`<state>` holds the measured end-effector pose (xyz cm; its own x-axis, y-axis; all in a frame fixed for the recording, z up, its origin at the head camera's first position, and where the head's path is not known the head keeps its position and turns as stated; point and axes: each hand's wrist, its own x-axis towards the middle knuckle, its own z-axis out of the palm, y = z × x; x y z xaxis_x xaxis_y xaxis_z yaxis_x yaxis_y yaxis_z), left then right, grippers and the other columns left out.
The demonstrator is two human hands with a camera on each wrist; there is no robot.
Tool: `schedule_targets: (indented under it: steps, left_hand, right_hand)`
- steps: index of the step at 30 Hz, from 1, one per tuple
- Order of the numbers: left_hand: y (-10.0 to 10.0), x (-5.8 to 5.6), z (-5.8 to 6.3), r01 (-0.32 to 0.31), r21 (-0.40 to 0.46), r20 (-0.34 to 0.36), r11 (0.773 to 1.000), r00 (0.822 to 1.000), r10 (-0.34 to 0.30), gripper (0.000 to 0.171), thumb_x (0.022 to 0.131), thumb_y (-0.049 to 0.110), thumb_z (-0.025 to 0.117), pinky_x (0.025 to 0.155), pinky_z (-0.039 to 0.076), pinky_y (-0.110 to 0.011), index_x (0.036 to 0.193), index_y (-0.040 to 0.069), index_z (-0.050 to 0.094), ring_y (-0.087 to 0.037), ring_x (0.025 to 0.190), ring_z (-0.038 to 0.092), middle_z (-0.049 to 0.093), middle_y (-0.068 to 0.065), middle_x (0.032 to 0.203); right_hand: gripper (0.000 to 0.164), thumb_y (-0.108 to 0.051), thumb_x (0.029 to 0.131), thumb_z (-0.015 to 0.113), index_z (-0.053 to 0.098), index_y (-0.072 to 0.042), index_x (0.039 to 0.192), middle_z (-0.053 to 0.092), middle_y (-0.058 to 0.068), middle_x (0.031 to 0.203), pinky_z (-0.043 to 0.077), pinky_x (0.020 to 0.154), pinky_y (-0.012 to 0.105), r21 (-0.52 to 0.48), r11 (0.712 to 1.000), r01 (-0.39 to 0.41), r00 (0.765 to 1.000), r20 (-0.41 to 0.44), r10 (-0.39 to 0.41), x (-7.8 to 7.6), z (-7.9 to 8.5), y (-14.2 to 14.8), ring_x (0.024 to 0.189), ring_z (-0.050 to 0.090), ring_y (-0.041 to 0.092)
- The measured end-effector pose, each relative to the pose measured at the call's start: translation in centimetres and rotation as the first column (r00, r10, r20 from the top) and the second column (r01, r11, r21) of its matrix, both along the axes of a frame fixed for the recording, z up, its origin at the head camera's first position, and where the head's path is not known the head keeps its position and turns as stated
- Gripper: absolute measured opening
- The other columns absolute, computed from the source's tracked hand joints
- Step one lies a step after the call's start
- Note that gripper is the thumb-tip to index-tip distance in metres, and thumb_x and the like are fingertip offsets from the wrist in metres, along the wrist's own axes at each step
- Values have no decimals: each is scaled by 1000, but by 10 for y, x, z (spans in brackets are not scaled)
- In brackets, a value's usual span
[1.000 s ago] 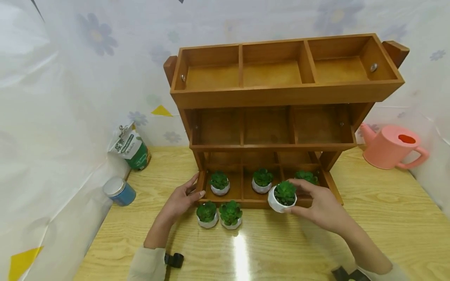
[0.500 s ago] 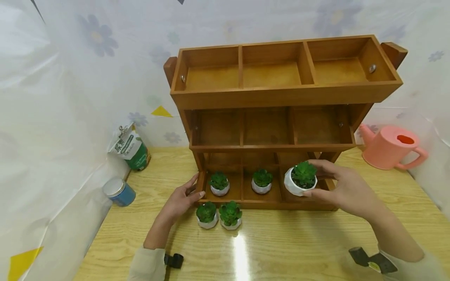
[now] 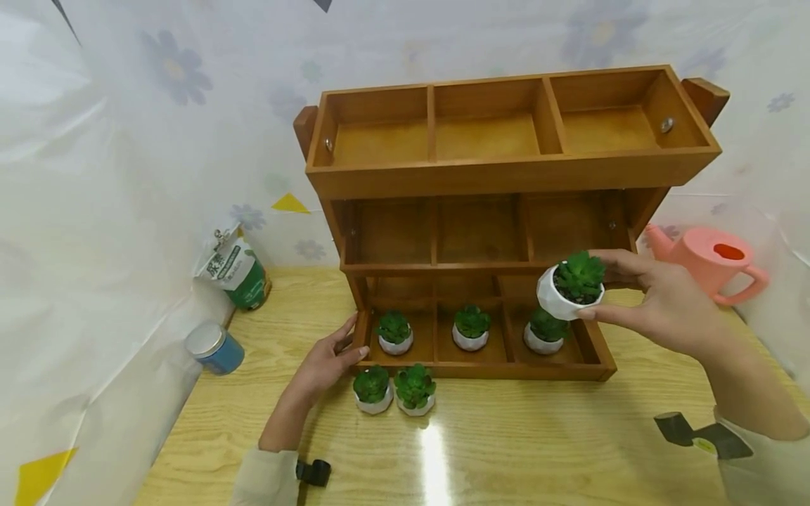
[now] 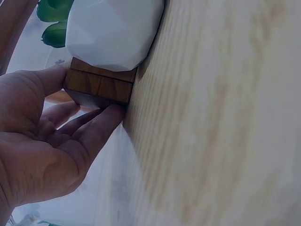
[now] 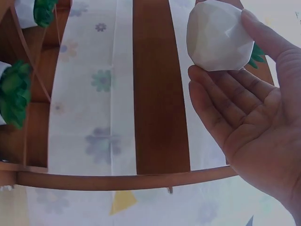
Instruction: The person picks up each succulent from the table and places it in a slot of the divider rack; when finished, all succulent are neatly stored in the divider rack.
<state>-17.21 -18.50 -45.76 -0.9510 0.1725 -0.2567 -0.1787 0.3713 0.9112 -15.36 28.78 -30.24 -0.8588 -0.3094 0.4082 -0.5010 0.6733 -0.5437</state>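
Observation:
My right hand (image 3: pixel 671 306) pinches a potted succulent (image 3: pixel 569 288) by its white faceted pot, thumb on the near side and fingers behind. It hangs in front of the right end of the wooden shelf (image 3: pixel 506 173), overlapping the middle tier's front edge in the head view. The right wrist view shows the white pot (image 5: pixel 218 40) between thumb and fingertips. With thumb and fingers, my left hand (image 3: pixel 325 362) grips the left end of the bottom tier (image 4: pixel 101 82). That tier holds a left succulent (image 3: pixel 395 332), a middle one (image 3: pixel 471 327) and a right one (image 3: pixel 545 332), one per compartment.
Two more succulents stand on the table before the shelf, one (image 3: pixel 373 388) beside the other (image 3: pixel 415 388). To the left are a blue jar (image 3: pixel 215 346) and a green-white bag (image 3: pixel 239 270). A pink watering can (image 3: pixel 699 260) stands at the right.
My right hand has carried its succulent up and to the right, from before the bottom tier to the middle tier's right edge. The left hand stays on the shelf.

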Motion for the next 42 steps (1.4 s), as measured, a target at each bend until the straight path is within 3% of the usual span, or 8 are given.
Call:
schedule_targets:
  steps: [13,20,24,27,30,34,37,42]
  left_hand:
    - [-2,0,-1,0,11,7,1000,1000,0,73,99,32,67,114,42,-52,161,35,26,-35,152,32,32,-14,165]
    - [-2,1,-2,6,39,6,999,1000,-6,73,100,30,66,113,45,-50,161,35,26,-34,152,34,33,-14,164]
    - [-2,0,-2,11,51,3,999,1000,-11,73,100,29,66,111,47,-49,160,35,26,-33,150,36,35,-13,164]
    - [-2,0,-2,13,53,2,999,1000,-13,72,100,29,66,110,48,-49,160,36,26,-33,150,37,35,-13,163]
    - [-2,-1,-2,10,49,3,999,1000,-10,72,100,28,66,110,48,-49,160,36,27,-33,150,37,36,-13,163]
    - [-1,-1,-2,7,44,6,999,1000,-7,72,101,27,66,111,47,-50,160,36,27,-33,149,38,37,-13,163]
    - [-1,-1,-1,6,41,8,999,1000,-6,72,100,28,66,112,46,-50,160,36,27,-33,150,38,36,-13,163]
    - [-2,-1,-2,8,34,4,999,1000,-8,72,100,30,66,112,46,-50,160,36,27,-33,151,36,35,-13,164]
  right_hand:
    - [64,-9,78,88,62,-7,137,63,-33,99,45,74,-1,-47,990,132,988,86,-128,-18,19,5,89,58,-21]
    - [71,-25,88,82,51,-2,147,66,32,126,42,67,-2,-8,977,215,966,149,-211,-35,26,7,85,48,-30]
    - [75,-33,88,81,49,-6,150,63,29,133,39,67,-4,33,973,230,962,142,-233,-42,29,7,86,44,-32]
    - [75,-35,87,81,49,-10,151,62,27,137,37,69,-6,43,974,221,966,126,-225,-49,29,5,103,69,-6]
    - [73,-36,87,81,51,-9,149,63,27,135,33,72,-6,72,974,213,970,105,-220,-55,27,1,116,68,36]
    - [71,-34,88,80,51,-5,145,64,29,131,52,90,26,129,970,209,971,89,-221,-60,25,-4,119,62,50]
    - [72,-32,89,79,48,-2,146,62,31,132,48,92,60,166,964,209,970,91,-226,-64,24,-8,119,61,51]
    - [74,-30,90,77,44,2,147,57,35,134,46,93,66,198,956,216,966,102,-239,-68,23,-11,120,58,54]
